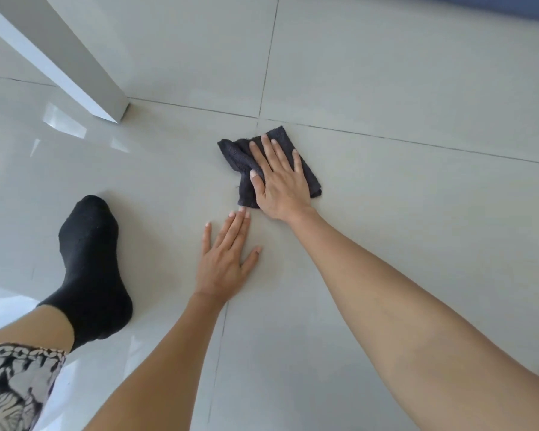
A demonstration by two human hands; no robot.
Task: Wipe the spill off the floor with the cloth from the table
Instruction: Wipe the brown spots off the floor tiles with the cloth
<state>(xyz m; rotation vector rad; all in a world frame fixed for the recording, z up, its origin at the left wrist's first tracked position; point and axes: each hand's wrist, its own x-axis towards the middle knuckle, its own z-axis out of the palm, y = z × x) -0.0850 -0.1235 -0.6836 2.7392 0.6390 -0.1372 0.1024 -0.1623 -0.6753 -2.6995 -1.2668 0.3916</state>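
A dark grey cloth (pixel 235 157) lies crumpled on the pale tiled floor (pixel 386 197), just below a crossing of grout lines. My right hand (pixel 279 178) presses flat on the cloth with fingers spread, covering its middle. My left hand (pixel 227 256) rests flat on the bare tile just below and left of the cloth, fingers together, fingertips almost touching the cloth's lower edge. No wet patch or spill shows on the tiles around the cloth.
A white table leg (pixel 75 66) stands on the floor at the upper left. My foot in a black sock (pixel 91 265) is planted left of my hands, with patterned fabric (pixel 13 390) at the lower left corner. A dark blue edge (pixel 495 4) runs along the top right.
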